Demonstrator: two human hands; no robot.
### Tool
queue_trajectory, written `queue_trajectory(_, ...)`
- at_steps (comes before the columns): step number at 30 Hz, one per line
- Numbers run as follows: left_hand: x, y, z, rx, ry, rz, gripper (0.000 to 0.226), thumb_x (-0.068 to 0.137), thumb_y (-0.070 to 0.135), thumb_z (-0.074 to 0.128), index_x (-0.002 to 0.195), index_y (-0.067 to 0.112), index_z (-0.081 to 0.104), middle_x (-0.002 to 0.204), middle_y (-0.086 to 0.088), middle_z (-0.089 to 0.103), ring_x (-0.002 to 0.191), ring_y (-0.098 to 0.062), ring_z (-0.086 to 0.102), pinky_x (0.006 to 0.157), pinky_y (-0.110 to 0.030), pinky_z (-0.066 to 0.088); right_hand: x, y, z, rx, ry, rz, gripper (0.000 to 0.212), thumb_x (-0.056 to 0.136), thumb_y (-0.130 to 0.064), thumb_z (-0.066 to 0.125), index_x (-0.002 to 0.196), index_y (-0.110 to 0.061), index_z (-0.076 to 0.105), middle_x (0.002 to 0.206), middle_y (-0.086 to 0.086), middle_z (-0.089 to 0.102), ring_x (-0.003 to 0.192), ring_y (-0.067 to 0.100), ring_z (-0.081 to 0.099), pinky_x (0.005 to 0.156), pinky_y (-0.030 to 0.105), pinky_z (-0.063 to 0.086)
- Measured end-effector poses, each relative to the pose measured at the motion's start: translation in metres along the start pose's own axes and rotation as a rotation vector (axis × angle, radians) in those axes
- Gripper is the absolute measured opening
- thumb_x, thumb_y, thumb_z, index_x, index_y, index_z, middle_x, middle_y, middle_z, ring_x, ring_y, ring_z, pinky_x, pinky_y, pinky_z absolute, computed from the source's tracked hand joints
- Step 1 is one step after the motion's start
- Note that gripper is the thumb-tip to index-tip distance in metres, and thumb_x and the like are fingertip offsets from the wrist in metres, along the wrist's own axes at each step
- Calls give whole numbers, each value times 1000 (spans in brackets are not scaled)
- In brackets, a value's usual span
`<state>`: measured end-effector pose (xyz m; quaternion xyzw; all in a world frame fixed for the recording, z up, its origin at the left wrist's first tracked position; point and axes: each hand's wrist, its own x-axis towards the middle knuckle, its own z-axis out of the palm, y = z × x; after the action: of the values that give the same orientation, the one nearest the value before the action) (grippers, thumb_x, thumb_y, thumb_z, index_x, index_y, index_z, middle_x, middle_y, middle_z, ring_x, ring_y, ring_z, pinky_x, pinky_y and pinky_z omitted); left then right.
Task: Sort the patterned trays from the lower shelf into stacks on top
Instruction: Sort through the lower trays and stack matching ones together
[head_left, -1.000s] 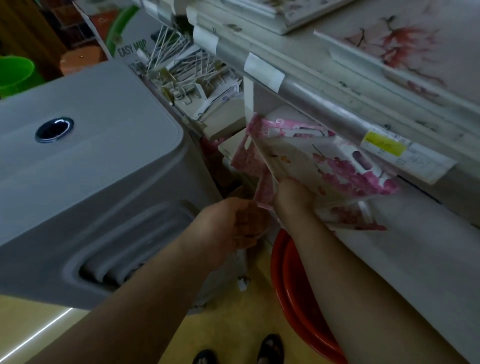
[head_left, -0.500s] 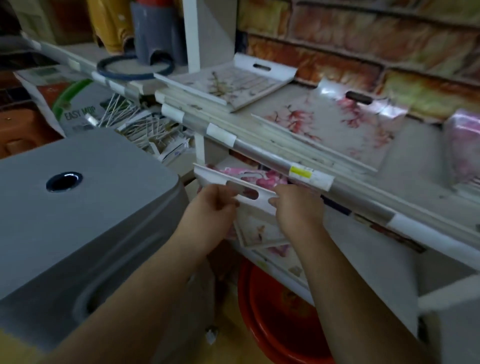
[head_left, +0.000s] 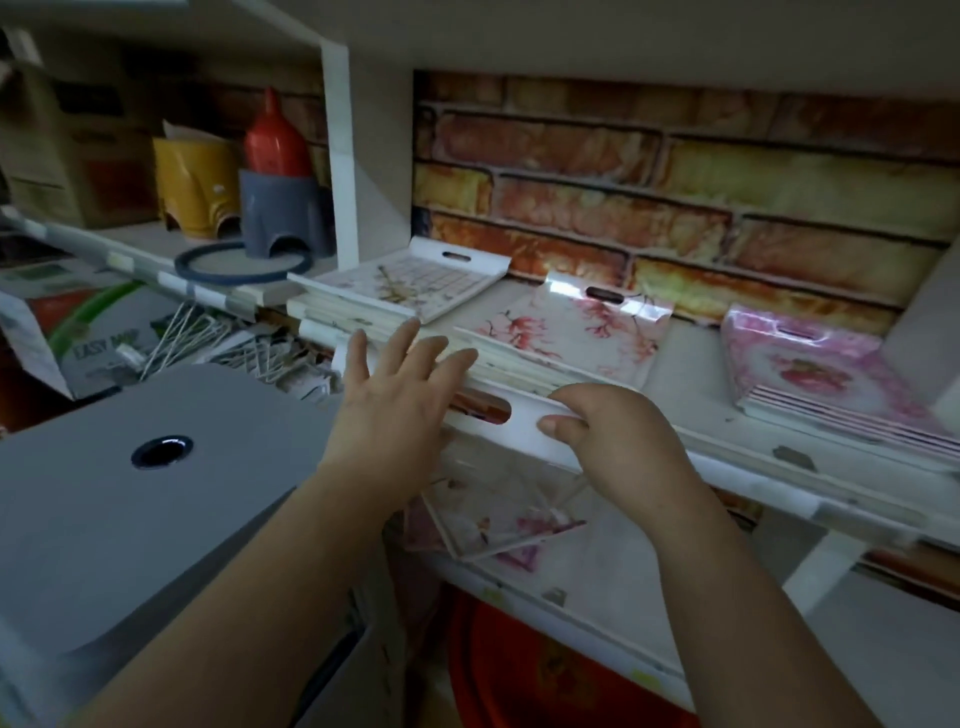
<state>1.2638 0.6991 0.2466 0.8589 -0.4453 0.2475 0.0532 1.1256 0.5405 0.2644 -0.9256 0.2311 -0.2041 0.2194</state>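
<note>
A grey plastic bin (head_left: 130, 499) with 1 round dark hole stands at left, a brick-patterned wall panel (head_left: 675, 187) backs the shelving, and 1 red bottle (head_left: 272, 140), 1 yellow container (head_left: 195, 182) and 1 blue ring (head_left: 241, 262) occupy the left compartment.

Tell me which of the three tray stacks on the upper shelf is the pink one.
The right-hand stack: bright pink rose trays. The middle stack is pale with red blossoms; the left stack is white with a grid pattern.
</note>
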Motion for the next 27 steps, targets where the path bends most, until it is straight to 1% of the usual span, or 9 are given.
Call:
queue_trajectory(2, 3, -6, -17, 12, 10, 2, 78, 78, 42, 70, 142, 35, 27, 144, 2, 40, 144, -26, 21, 116, -63, 4, -10, -7, -9, 13, 33, -44, 21, 93, -31, 62, 108, -17, 69, 103, 2, 70, 93, 20, 62, 74, 32, 46)
queue_trajectory(4, 4, -12, -36, 34, 40, 14, 70, 75, 46, 73, 134, 37, 38, 128, 5, 51, 130, -23, 39, 115, -63, 7, -16, -13, -15, 21, 58, -73, 26, 94, -31, 61, 105, -8, 66, 103, 13, 68, 91, 23, 62, 81, 38, 49)
queue_trajectory(6, 2, -16, -54, 73, 81, 20, 68, 72, 48, 74, 131, 39, 41, 123, 6, 54, 125, -22, 43, 115, -63, 8, -18, -19, -20, 41, 89, -107, 27, 94, -32, 61, 107, -9, 66, 105, 12, 67, 95, 24, 61, 84, 40, 50)
queue_trajectory(11, -10, -19, -98, 221, 274, 41, 69, 61, 26, 82, 123, 34, 52, 103, 1, 60, 108, -28, 51, 113, -66, 9, -6, -28, -32, 197, 97, -157, 23, 92, -37, 63, 113, -30, 69, 99, -17, 68, 84, -7, 59, 68, 16, 42)
queue_trajectory(16, -28, -16, -124, 292, 311, -52, 58, 59, 17, 79, 111, 28, 58, 95, 0, 58, 100, -28, 49, 113, -60, 7, 3, -44, -22, 319, 129, -253, 15, 91, -33, 65, 104, -37, 70, 80, -28, 66, 77, -13, 59, 61, 1, 38)
queue_trajectory(19, -41, -24, -122, 262, 347, -142, 46, 59, 6, 71, 99, 23, 59, 87, 0, 56, 93, -29, 48, 103, -52, 20, 8, -61, -20, 252, 155, -348, 15, 92, -31, 64, 104, -36, 71, 83, -18, 63, 82, -4, 57, 68, 11, 38)
queue_trajectory(22, -49, -35, -117, 198, 429, -238, 40, 56, 6, 74, 91, 18, 57, 83, -3, 55, 87, -30, 48, 92, -50, 29, 13, -80, -22, 178, 212, -435, 21, 90, -27, 66, 109, -32, 72, 86, -21, 61, 92, 6, 53, 77, 19, 40)
queue_trajectory(25, -53, -44, -109, 189, 458, -317, 45, 54, 7, 81, 89, 17, 55, 84, -3, 55, 86, -30, 48, 83, -44, 25, 12, -96, -27, 33, 294, -569, 15, 88, -22, 69, 101, -28, 75, 78, -22, 59, 89, 10, 47, 75, 16, 38)
queue_trajectory(27, -52, -45, -103, 162, 467, -343, 47, 53, 10, 86, 87, 16, 54, 84, -4, 56, 86, -31, 50, 77, -42, 24, 10, -100, -32, -71, 352, -649, 10, 88, -20, 69, 95, -24, 76, 77, -13, 65, 87, 17, 49, 73, 28, 43)
